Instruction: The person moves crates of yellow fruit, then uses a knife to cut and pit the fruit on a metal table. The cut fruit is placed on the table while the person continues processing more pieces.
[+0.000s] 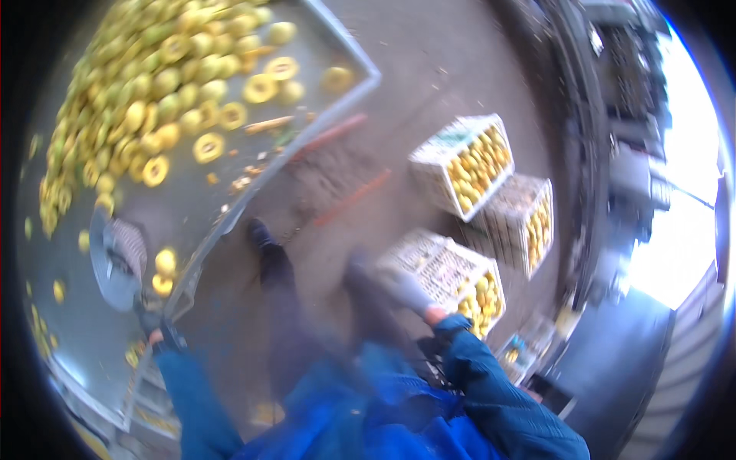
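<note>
My left hand (154,323), in a dark glove, is at the near edge of a metal table (190,201), closed on the end of a grey scoop-like basket (122,259) that lies tilted over the tabletop. A heap of yellow round fruit (167,80), some of it cut in halves, covers the table's far part. Two loose fruits (165,263) lie right of the basket. My right hand (407,290), in a pale glove, is blurred beside a white plastic crate (443,264) of yellow fruit; whether it grips the crate cannot be told.
Two more fruit-filled crates (460,167) (514,221) stand on the floor to the right. Red strips (352,198) lie on the floor by the table. The table's raised rim (322,123) runs close to my left foot (261,233). A clear container (526,348) is at lower right.
</note>
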The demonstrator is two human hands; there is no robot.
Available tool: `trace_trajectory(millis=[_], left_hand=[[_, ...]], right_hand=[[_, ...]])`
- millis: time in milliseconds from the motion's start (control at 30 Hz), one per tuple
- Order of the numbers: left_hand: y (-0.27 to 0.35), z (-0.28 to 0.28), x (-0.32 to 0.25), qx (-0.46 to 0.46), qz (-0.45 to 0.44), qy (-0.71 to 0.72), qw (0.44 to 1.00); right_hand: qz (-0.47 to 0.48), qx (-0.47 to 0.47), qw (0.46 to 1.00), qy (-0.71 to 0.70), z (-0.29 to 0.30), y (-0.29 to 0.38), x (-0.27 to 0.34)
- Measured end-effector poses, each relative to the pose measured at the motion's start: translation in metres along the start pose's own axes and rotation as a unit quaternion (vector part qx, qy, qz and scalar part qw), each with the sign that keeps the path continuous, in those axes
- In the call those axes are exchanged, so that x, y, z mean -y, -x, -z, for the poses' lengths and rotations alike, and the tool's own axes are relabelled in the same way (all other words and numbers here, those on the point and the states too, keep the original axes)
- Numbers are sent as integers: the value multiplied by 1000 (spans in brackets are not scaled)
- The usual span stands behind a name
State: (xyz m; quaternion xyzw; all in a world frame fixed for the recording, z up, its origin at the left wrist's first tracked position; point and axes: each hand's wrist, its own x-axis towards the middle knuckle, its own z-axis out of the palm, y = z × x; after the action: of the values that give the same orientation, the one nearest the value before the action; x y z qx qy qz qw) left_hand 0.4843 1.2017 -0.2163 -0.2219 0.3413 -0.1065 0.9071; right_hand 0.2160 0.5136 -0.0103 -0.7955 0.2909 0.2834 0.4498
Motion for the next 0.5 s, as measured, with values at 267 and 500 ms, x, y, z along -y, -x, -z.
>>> trace_trajectory(millis=[267,500], left_hand=[[87,65,342,-161,13,-786,597],[150,153,613,79,148,-928,332]], right_hand=[[-198,104,683,-695,-27,40,101],[-99,-177,697,-688,17,127,-39]])
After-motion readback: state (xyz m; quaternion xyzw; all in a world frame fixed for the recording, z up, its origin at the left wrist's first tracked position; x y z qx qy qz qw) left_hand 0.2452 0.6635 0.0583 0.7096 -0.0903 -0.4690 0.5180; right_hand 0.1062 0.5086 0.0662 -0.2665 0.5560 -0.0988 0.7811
